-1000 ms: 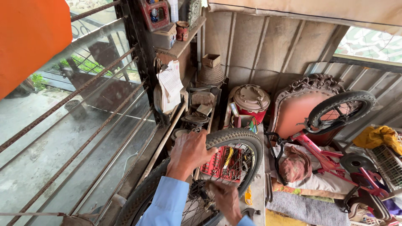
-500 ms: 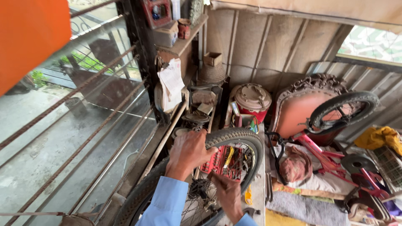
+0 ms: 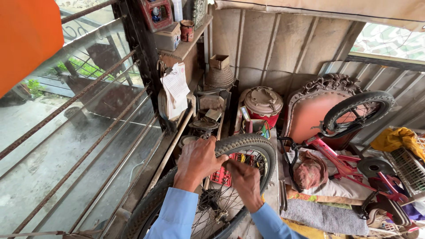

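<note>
A spoked bicycle wheel with a black knobby tyre (image 3: 250,144) stands in front of me, low in the head view. My left hand (image 3: 198,161) is closed over the top of the tyre on its left side. My right hand (image 3: 244,179) sits just inside the rim, fingers curled at the tyre's inner edge near the spokes (image 3: 217,201). Both arms wear light blue sleeves. Behind the spokes lies a red tray of small parts (image 3: 226,172).
A rusty barred gate (image 3: 79,132) fills the left. A shelf (image 3: 181,46) with tins and hanging papers is above. A red lidded pot (image 3: 263,106), an ornate red chair (image 3: 318,110) and a pink child's bicycle (image 3: 354,155) crowd the right.
My right hand has risen from low by the spokes up to the tyre's inner edge beside my left hand. The left hand has kept its grip on the tyre.
</note>
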Motion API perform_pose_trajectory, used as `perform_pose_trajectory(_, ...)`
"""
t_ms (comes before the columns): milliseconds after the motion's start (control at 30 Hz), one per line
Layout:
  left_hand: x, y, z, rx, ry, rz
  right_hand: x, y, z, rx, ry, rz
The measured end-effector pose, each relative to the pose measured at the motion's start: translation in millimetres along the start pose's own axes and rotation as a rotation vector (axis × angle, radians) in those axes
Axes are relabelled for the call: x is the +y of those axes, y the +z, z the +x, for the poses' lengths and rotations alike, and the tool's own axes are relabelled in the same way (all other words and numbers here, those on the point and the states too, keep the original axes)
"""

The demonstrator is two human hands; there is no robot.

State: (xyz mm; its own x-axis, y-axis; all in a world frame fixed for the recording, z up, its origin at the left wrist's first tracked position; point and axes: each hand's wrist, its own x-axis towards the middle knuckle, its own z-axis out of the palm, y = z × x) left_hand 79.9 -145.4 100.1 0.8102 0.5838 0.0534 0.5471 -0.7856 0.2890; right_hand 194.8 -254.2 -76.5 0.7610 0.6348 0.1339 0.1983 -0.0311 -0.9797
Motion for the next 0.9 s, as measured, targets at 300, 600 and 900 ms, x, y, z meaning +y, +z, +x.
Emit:
perform_pose_trajectory(300,-3,0,0,-0.058,-0.05,-0.031,44,15,-31,0.014,0.022,-0.129)
perform_pose_trajectory(600,2,-1,1,-0.026,-0.025,-0.004,72,15,-50,-0.077,0.11,-0.159)
perform_pose_trajectory(900,3,-4,-2,0.016,-0.018,-0.002,-8,-3,4,0.026,-0.137,-0.136)
